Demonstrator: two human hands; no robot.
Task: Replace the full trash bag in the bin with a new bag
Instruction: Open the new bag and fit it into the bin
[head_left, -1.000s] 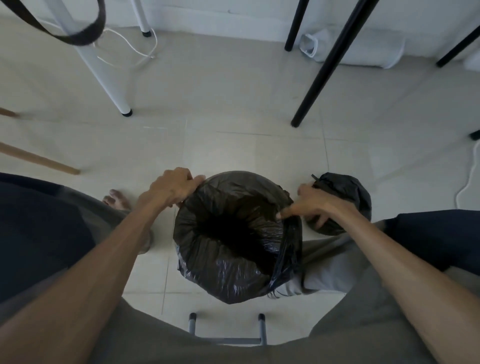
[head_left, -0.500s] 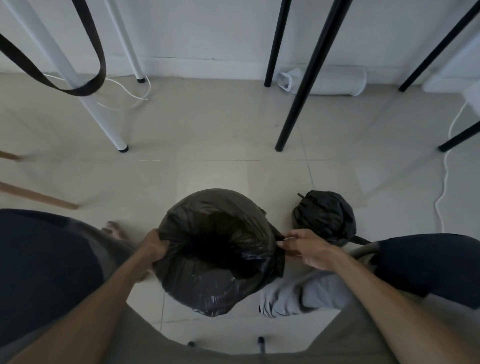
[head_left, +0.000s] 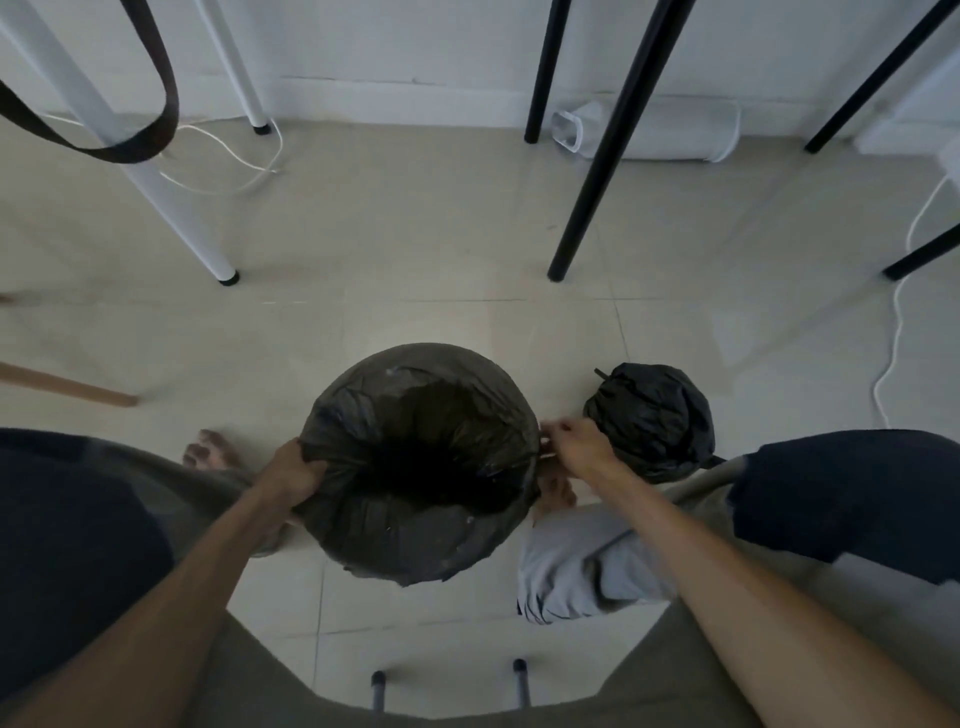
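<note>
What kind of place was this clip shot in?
Probably a room in a home or small office. The floor is pale tile along a white wall, with white and black furniture legs standing on it, loose white cables, and a small bin lined with a black bag.

No readable text anywhere — no labels, brands, numbers or signs.

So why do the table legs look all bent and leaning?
In the head view the wide-angle lens splays the black table leg and white leg outward; the room is dim, and the new bag shows only a black hole inside.
</note>
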